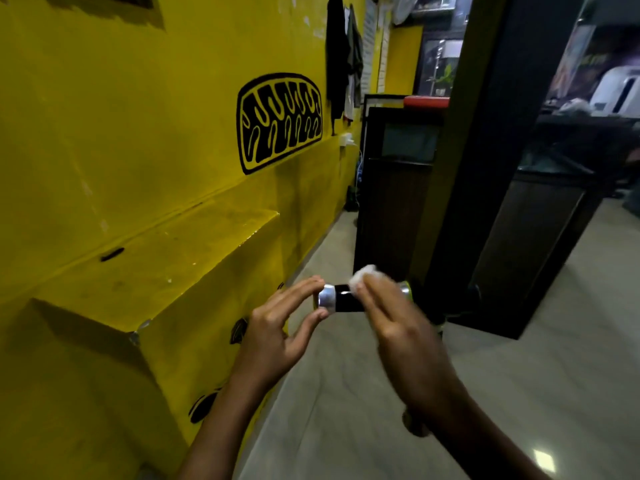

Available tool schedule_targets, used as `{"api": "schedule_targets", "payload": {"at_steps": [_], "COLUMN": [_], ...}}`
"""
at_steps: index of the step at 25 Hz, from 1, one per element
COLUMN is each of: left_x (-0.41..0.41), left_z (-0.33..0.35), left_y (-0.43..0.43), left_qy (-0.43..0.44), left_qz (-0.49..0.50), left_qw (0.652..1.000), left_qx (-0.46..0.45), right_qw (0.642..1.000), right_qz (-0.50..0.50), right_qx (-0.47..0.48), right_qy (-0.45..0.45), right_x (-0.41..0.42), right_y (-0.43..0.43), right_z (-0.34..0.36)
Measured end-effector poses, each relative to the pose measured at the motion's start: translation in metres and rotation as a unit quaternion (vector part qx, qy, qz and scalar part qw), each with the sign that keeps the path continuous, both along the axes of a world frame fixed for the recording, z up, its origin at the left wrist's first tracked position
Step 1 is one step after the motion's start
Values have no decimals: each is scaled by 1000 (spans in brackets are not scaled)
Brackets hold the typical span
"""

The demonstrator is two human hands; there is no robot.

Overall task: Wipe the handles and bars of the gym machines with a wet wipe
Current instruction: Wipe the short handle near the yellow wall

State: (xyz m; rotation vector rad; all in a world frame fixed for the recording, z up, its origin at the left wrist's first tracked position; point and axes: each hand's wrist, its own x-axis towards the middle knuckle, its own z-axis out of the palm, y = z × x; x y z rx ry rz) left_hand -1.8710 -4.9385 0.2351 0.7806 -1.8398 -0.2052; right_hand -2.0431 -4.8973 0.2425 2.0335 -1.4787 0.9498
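Left of the left hand (277, 327) runs a yellow wall (121, 116). A yellow ledge (194, 244) steps out from it, and a black drawing (278, 121) is painted higher up. Farther along the wall hang dark clothes (341, 57). Beyond the right hand (398, 327) stand a black pillar (485, 150) and a dark cabinet (391, 202) with a red pad (426, 100) above it. Below both hands lies a pale tiled floor (519, 393), where a glint of light (544, 460) shows at the lower right.

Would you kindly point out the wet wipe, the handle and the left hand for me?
wet wipe (362, 276), head view, white crumpled top.
handle (347, 302), head view, black grip.
left hand (277, 337), head view, back of hand.
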Motion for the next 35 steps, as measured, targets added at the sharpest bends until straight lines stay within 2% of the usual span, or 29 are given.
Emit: {"api": "schedule_targets", "payload": {"at_steps": [3,7,10,13,15,19,24,28,31,35], "left_x": [2,1,-2,-4,-4,-3,-5,-2,-3,-6], "left_z": [0,-5,-7,-10,-10,-9,-13,-13,-12,-14], "left_y": [0,2,1,2,2,1,-1,-1,0,-2], "left_qy": [1,25,45,65,61,54,60,50,51,67], "left_qz": [-1,-8,-12,-18,-18,-25,-23,-23,-24,-20], "left_qw": [1000,1000,999,998,998,998,998,998,998,998], "left_qx": [-1,1,1,15,16,6,-1,1,5,5], "right_qw": [998,999,998,995,997,998,995,995,994,990], "right_qz": [-57,3,15,-22,-24,57,39,92,48,-50], "right_qx": [-6,53,-8,26,30,-2,-73,-9,-25,-116], "right_qy": [8,-12,-61,-95,-64,1,-56,37,96,58], "right_x": [-7,0,-3,21,34,21,18,22,4,-3], "right_y": [20,49,46,9,-5,25,23,-2,18,18], "right_z": [-10,-43,-15,14,7,-31,-7,-6,-3,23]}}
